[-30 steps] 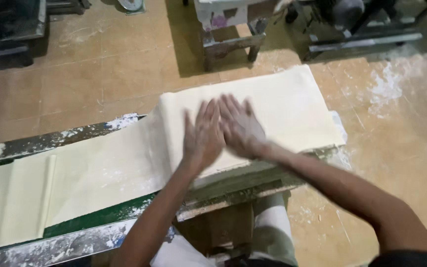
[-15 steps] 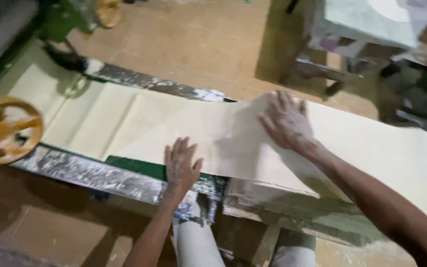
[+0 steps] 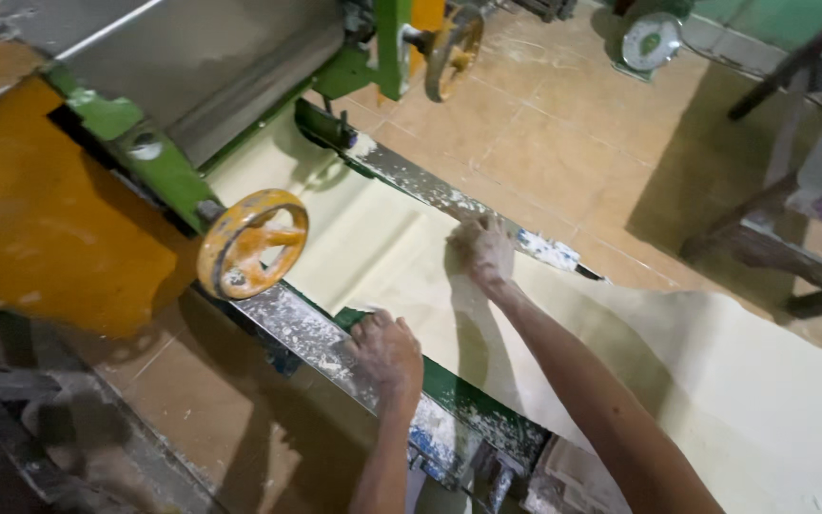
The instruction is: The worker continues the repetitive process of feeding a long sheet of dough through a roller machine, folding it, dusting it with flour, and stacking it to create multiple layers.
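Dough sheet (image 3: 677,381), one long pale band, lies flat along the belt of the sheeter and runs from the rollers at upper left down to the lower right of the view. Our right hand (image 3: 482,249) rests palm down on it near its far edge, fingers (image 3: 473,228) close together and dusted white with flour, just beside the far side rail (image 3: 449,195). Our left hand (image 3: 387,350) sits on the near side rail (image 3: 321,338), fingers curled over its edge in a loose grip, knuckles up; it touches metal, not dough, as far as we can see. We count two such rails, both metal and speckled with flour, one on each side of the sheet, with a strip of green frame (image 3: 468,395) showing under the near one. Further out we see two orange handwheels: one large wheel (image 3: 251,243) just left of our left hand, and a second wheel (image 3: 451,49) at the far end of the roller housing (image 3: 211,67), which is grey steel on green brackets. Beyond the machine lies a tan tiled floor (image 3: 563,124). On it stand one round dial scale (image 3: 651,40) at the top and one dark wooden stand (image 3: 782,228) at right.
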